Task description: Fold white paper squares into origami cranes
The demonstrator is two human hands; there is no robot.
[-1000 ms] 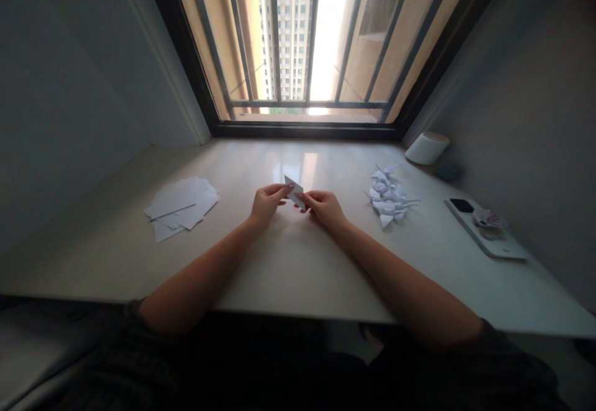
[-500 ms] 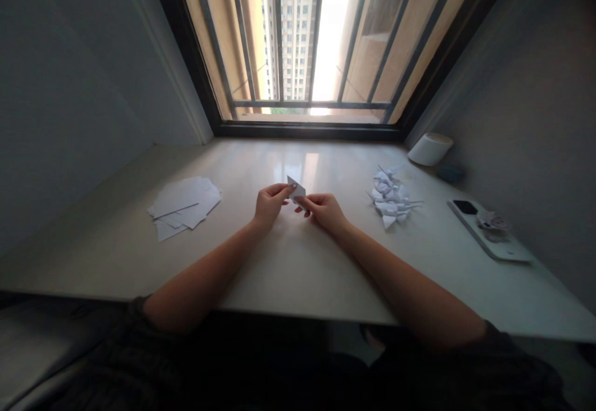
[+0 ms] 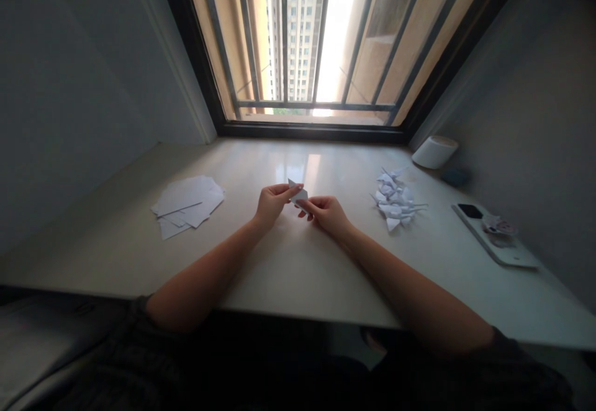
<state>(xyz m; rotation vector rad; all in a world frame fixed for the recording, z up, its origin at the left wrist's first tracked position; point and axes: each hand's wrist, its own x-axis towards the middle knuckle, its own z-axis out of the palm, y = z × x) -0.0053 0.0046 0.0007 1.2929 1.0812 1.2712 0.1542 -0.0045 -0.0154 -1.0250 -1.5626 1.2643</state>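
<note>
A small folded piece of white paper [image 3: 298,192] is held just above the pale table [image 3: 288,262], in the middle. My left hand [image 3: 272,203] pinches its left side with thumb and fingers closed. My right hand [image 3: 328,213] pinches its right side, fingers curled. To the left lies a loose stack of white paper sheets [image 3: 186,205]. To the right sits a heap of several folded white paper figures [image 3: 395,198].
A white roll [image 3: 435,151] stands at the back right corner with a small dark object [image 3: 454,177] beside it. A white phone [image 3: 496,242] lies along the right edge with something small on it. A barred window [image 3: 321,45] backs the table; walls close both sides.
The paper between my fingers looks smaller and lower than a second ago. The whole view has drifted slightly; my hands stay together at the same spot.
</note>
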